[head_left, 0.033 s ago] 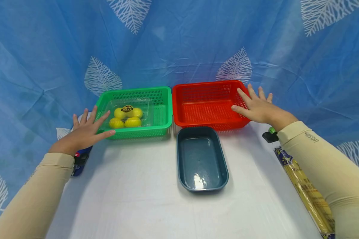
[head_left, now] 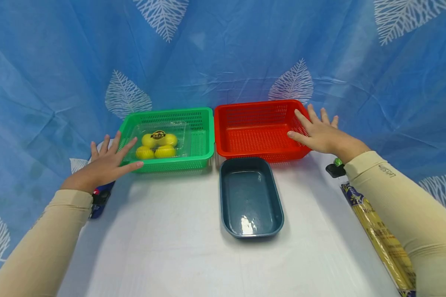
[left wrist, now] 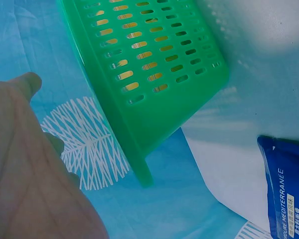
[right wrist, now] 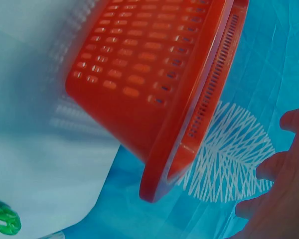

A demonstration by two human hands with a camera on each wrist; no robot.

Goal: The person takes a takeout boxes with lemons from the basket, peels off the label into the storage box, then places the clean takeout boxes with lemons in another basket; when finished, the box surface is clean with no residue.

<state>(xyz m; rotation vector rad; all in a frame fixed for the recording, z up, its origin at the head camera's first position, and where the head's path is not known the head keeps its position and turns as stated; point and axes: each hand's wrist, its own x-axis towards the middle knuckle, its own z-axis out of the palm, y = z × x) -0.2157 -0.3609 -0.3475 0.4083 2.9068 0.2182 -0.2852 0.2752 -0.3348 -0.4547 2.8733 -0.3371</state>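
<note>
My left hand (head_left: 105,163) hovers with its fingers spread at the left end of a green plastic basket (head_left: 204,164). Inside that basket sits a clear lidded box (head_left: 185,138) holding several round yellow fruits or balls (head_left: 165,152). On the other side, my right hand (head_left: 321,134) is held out, fingers apart, overlapping the right end of a red basket (head_left: 260,108) in the head view. Nothing is held by either hand. In front of the baskets, between the hands, stands a dark blue rectangular dish (head_left: 247,198) with nothing in it.
A dark blue printed packet (left wrist: 289,194) lies by my left wrist. Under my right forearm is a long gold packet (head_left: 380,237), with a small green wrapped thing (right wrist: 5,219) near it. A blue leaf-patterned cloth (head_left: 223,49) hangs behind the white tabletop (head_left: 163,231).
</note>
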